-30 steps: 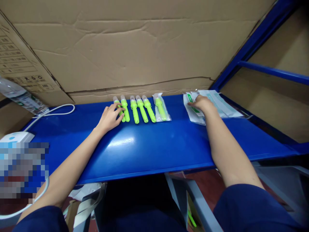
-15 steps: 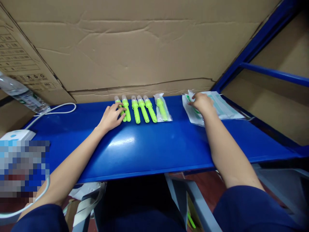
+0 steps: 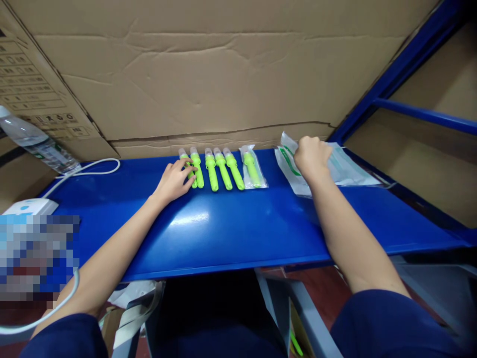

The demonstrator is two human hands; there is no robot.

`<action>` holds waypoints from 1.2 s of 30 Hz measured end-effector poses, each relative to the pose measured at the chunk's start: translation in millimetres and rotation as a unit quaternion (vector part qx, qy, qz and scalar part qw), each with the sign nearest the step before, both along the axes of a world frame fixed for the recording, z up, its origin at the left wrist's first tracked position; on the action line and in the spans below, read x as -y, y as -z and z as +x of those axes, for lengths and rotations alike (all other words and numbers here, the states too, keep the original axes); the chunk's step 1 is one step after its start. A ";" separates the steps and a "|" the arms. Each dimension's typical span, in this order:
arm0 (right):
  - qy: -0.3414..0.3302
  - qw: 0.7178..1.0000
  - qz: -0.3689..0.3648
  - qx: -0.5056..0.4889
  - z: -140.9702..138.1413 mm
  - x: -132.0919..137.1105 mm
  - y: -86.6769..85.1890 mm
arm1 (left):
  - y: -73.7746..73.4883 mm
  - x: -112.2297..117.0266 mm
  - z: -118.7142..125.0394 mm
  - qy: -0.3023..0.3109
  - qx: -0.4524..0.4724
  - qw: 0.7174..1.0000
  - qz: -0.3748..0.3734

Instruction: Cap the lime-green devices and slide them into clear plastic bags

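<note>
Several bright green pens [image 3: 219, 170] with clear caps lie side by side at the back of the blue shelf [image 3: 238, 228]. One more green pen sits sealed in a clear bag [image 3: 253, 168] to their right. My left hand [image 3: 173, 180] rests with spread fingers on the leftmost pen. My right hand [image 3: 311, 157] is closed in a pinch on the top plastic bag of a pile of flat bags [image 3: 324, 166] at the right, lifting its near edge.
A cardboard wall [image 3: 208, 79] stands behind the shelf. A water bottle [image 3: 35, 141], a white cable [image 3: 89, 171] and a white device [image 3: 30, 206] are at the left. Blue frame bars [image 3: 417, 112] rise at the right.
My right hand has curled from flat on the bag pile into a pinch and raised the top bag's edge. My left hand has stayed on the leftmost pen.
</note>
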State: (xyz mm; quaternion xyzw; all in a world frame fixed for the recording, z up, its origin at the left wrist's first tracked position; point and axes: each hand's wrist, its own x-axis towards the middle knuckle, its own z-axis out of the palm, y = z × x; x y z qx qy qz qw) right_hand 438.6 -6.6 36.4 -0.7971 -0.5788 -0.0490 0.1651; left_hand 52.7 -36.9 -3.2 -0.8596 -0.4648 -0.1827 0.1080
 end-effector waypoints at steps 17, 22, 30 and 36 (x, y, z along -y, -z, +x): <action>-0.467 0.850 0.245 0.019 -81.7 17.1 24.6 | -4.7 0.1 -3.3 -0.024 0.052 0.998 -0.002; -0.507 0.812 0.288 -0.040 -98.4 24.3 34.5 | -4.7 -5.5 -9.9 -0.025 0.132 0.991 -0.017; -0.442 0.832 0.313 -0.122 -110.4 32.3 38.3 | -3.0 -1.5 5.7 0.091 0.295 0.942 -0.134; -0.453 0.824 0.292 -0.172 -114.5 33.0 41.6 | 0.5 8.6 20.8 0.155 0.414 0.838 -0.320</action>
